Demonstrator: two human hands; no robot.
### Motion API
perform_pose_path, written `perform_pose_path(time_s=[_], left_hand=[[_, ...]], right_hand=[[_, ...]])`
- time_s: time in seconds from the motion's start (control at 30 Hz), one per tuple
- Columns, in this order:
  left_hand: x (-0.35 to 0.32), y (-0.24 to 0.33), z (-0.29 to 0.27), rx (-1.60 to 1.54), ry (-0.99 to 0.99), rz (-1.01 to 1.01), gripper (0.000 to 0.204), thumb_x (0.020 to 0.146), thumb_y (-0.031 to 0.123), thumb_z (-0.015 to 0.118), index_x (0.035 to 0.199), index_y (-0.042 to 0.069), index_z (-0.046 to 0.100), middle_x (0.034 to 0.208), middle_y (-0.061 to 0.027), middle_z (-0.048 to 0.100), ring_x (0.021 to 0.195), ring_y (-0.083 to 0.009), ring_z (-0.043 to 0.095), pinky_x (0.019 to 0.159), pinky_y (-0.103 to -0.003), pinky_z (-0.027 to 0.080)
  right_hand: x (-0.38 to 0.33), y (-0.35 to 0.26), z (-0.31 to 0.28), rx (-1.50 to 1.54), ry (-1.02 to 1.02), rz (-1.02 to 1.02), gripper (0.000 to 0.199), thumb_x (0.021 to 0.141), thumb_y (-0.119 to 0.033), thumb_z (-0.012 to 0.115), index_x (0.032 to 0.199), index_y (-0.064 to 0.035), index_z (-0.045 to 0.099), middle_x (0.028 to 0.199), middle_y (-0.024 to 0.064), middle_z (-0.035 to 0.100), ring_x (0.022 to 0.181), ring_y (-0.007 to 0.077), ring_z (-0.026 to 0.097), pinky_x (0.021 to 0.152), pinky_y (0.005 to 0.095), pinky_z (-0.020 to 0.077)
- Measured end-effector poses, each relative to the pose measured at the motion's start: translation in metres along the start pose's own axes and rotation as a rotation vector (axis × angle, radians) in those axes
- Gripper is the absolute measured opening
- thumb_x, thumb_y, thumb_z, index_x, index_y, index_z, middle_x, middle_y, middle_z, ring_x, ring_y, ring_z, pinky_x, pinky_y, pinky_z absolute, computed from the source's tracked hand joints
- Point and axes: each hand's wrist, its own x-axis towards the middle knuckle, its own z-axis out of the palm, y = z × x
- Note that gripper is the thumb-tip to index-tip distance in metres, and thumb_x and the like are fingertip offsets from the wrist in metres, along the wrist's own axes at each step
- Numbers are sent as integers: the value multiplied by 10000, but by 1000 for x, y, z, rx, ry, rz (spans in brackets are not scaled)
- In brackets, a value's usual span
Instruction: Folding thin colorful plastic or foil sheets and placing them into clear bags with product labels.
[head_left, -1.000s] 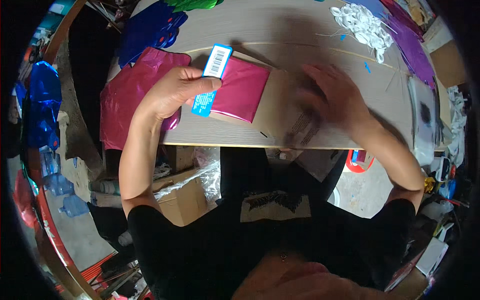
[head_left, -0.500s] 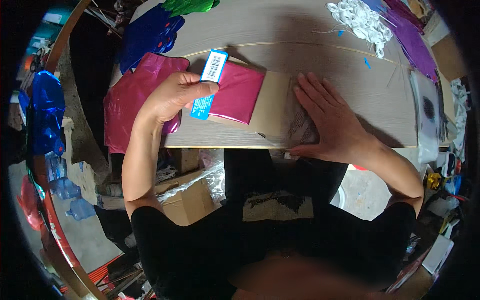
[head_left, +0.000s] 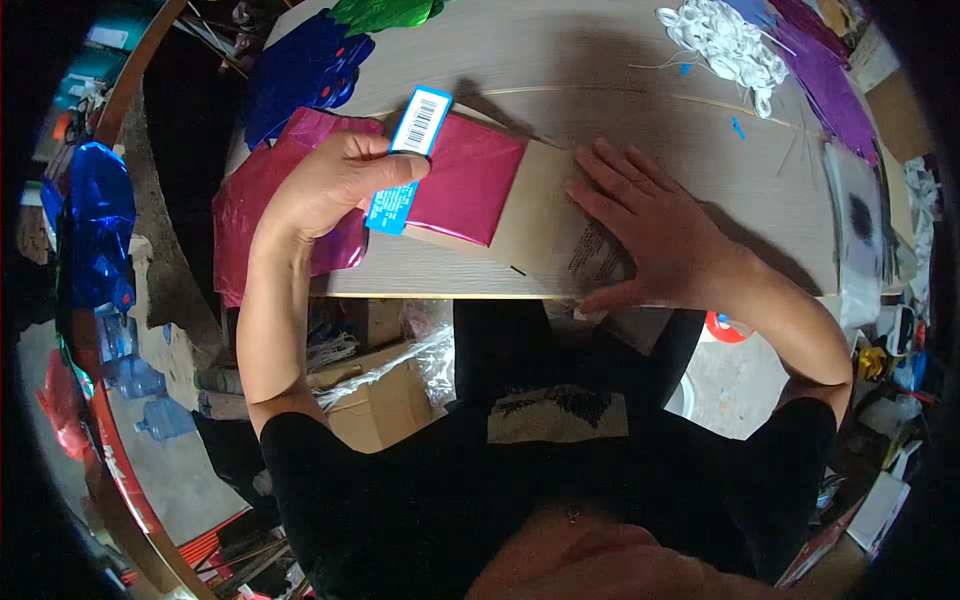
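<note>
My left hand pinches a folded magenta foil sheet at its left end, thumb on top. Under that thumb runs a blue and white barcode label along the foil's left edge. The foil lies on a tan cardboard piece, which reaches out beyond it to the right. Clear plastic with dark print shows at the cardboard's right end; whether it encloses the cardboard I cannot tell. Flat on this plastic, with fingers spread, rests my right hand.
Loose magenta foil lies left of my left hand, with blue foil and green foil behind. White cord, purple foil and clear plastic bags line the table's right side. A cardboard box sits below the front edge.
My left hand has moved slightly left with the foil, label and cardboard. My right hand has shifted slightly and stays flat, with more of the printed plastic showing beside it.
</note>
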Motion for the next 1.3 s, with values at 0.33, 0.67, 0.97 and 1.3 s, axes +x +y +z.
perform_pose_path(time_s=[0.33, 0.67, 0.97, 1.3], left_hand=[[3, -5, 11, -42, -89, -103, 223, 836, 261, 764, 889, 47, 728, 689, 50, 610, 572, -14, 479, 506, -195, 332], [3, -16, 14, 34, -22, -77, 280, 847, 319, 742, 791, 47, 707, 630, 16, 593, 565, -52, 524, 541, -211, 405], [-3, -14, 10, 94, -48, -75, 445, 790, 438, 750, 885, 4, 721, 705, -52, 647, 635, -127, 621, 615, -271, 522], [4, -20, 32, 19, 5, -40, 347, 828, 324, 760, 958, 3, 736, 749, -17, 672, 668, -84, 589, 606, -236, 460]], right_hand=[[13, 5, 5, 84, 35, -7, 1167, 692, -617, 755, 1521, -16, 196, 1579, 227, 195, 1488, 346, 142, 1226, 453, 101], [27, 8, 2, 115, 75, -128, 1126, 693, -526, 786, 1522, -27, 209, 1575, 230, 206, 1487, 356, 143, 1225, 451, 102], [23, 9, -2, -52, -32, 25, 1155, 655, -472, 823, 1505, 27, 221, 1587, 235, 167, 1494, 357, 102, 1219, 459, 104], [33, 4, 4, 60, -20, 17, 1173, 640, -467, 824, 1510, 24, 208, 1581, 243, 179, 1489, 375, 119, 1219, 456, 100]])
